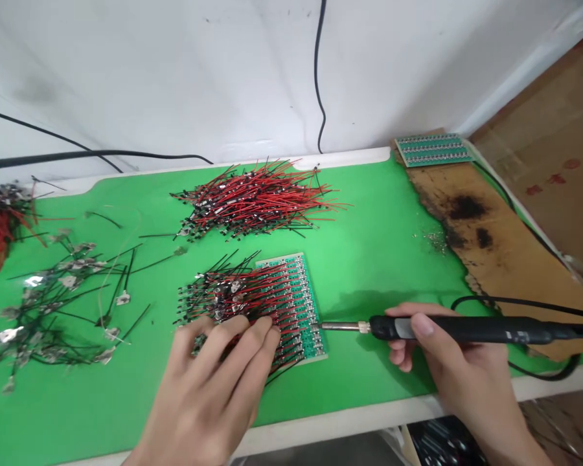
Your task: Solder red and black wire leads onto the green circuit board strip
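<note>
A green circuit board (315, 343) lies on the bench with rows of red wires (284, 294) running from it to the left. Over these wires my left hand (214, 382) is curled, its fingertips closed on a wire near the board's lower middle. The thumb and the exact pinch are hidden. My right hand (447, 362) grips a black-handled soldering iron (432, 328) like a pen. The iron lies nearly level, and its tip meets the board's right edge at a row of metal pads. Small black and silver parts (223, 294) sit on the wires' left ends.
Behind the board is a pile of red and black wired parts (257, 200). Black wires with silvery pieces (68, 281) are scattered left, near another red bundle (0, 223). Scorched cardboard (505, 239) at right carries a second circuit board (434, 150). The iron's black cable (539, 301) loops nearby.
</note>
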`<action>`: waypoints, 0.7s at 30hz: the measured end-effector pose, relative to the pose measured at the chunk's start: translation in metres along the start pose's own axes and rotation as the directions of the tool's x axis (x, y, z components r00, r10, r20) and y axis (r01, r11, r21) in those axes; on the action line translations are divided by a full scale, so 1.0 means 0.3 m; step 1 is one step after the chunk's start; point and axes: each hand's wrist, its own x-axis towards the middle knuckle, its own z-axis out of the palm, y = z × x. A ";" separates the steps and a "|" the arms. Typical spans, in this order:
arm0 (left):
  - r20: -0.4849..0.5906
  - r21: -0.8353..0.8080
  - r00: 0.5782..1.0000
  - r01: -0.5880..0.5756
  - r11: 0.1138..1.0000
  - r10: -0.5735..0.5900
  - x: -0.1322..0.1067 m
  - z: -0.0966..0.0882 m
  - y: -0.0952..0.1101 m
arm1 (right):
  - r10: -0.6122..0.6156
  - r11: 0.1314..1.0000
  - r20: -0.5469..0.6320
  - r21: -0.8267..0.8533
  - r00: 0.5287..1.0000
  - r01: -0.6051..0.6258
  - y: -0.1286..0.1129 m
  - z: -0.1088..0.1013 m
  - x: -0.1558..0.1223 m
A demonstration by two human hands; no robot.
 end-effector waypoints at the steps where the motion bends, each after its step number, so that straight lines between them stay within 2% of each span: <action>1: 0.005 -0.001 1.000 -0.005 1.000 0.005 0.001 0.001 0.001 | -0.003 1.000 -0.001 -0.003 1.000 0.003 0.002 -0.003 0.001; 21: 0.036 0.006 0.997 -0.065 0.998 0.065 0.005 -0.009 0.008 | -0.001 0.996 -0.017 -0.087 1.000 -0.001 -0.017 0.000 -0.017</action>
